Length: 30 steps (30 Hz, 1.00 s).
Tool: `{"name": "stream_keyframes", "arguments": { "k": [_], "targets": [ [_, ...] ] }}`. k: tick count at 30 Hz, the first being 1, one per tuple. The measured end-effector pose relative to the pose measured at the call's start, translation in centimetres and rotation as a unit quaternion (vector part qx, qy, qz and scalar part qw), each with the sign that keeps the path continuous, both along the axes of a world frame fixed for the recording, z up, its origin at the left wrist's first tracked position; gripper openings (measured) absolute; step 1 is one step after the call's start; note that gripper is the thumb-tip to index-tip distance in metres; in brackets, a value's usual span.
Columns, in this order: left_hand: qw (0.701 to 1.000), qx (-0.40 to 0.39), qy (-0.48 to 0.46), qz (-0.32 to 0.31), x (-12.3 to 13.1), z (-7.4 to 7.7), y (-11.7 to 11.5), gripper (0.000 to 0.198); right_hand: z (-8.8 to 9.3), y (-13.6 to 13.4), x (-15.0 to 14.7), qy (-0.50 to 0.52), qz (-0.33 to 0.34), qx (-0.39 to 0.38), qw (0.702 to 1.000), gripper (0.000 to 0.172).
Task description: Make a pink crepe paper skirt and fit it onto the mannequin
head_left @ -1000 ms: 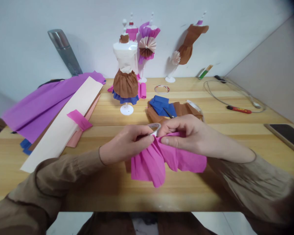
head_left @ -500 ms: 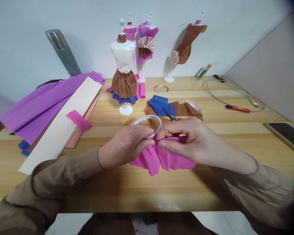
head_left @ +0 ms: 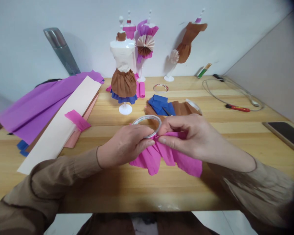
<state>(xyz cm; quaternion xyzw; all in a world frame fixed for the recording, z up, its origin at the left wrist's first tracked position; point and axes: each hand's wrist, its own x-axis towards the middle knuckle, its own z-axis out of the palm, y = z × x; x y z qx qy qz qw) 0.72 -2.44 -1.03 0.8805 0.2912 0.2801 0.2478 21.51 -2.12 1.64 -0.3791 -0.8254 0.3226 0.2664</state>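
Observation:
My left hand (head_left: 128, 143) is closed on a roll of tape (head_left: 159, 125), its thumb pressing the ring's near edge. Pink crepe paper (head_left: 149, 160) hangs in gathered folds from just below the ring. My right hand (head_left: 191, 137) pinches the top edge of this paper between thumb and forefinger, close beside the tape. Behind the hands lie blue crepe paper (head_left: 159, 105) and brown crepe paper (head_left: 183, 108). A small part of the scissors (head_left: 168, 112) shows there; the rest is hidden behind my right hand.
A small dress form (head_left: 123, 55) in a white top and brown-and-blue skirt stands beyond the hands, others behind it. Purple paper (head_left: 51, 98) and a cream strip (head_left: 63, 120) lie left, near a flask (head_left: 62, 50). A cable (head_left: 217, 98), red-handled tool (head_left: 237, 108) and phone (head_left: 284, 135) lie right.
My right hand has shifted slightly up and right along the pink paper. The paper's right part now spreads wider and hangs lower. My left hand with the tape has hardly moved.

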Motion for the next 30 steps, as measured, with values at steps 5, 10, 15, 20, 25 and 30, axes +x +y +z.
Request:
{"name": "stream_keyframes", "arguments": {
  "k": [5,10,15,20,25,30],
  "targets": [
    [1.0,0.011,-0.005,-0.008,0.1,0.1,-0.1,0.029,-0.5,0.1,-0.2,-0.009,-0.016,0.021,1.0,0.019],
    [1.0,0.011,0.006,-0.008,0.2,0.1,0.0,0.029,-0.5,0.1,-0.1,-0.014,-0.023,0.032,0.999,0.019],
    [0.999,0.043,0.003,-0.025,0.1,-0.2,0.0,0.029,-0.7,0.2,-0.1,-0.019,-0.04,0.017,0.999,0.023],
    [0.998,-0.014,0.008,-0.06,-0.1,0.6,0.0,0.027,-1.4,0.4,-0.9,0.001,-0.082,0.012,0.997,0.028],
    [0.976,-0.216,-0.039,-0.005,0.0,1.1,0.3,0.034,-1.2,0.2,-1.1,0.004,-0.076,0.018,0.997,0.026],
    [0.955,-0.288,-0.073,-0.001,0.0,1.1,0.5,0.032,-0.2,0.9,-0.1,0.063,-0.027,-0.085,0.994,0.033]
  ]
}}
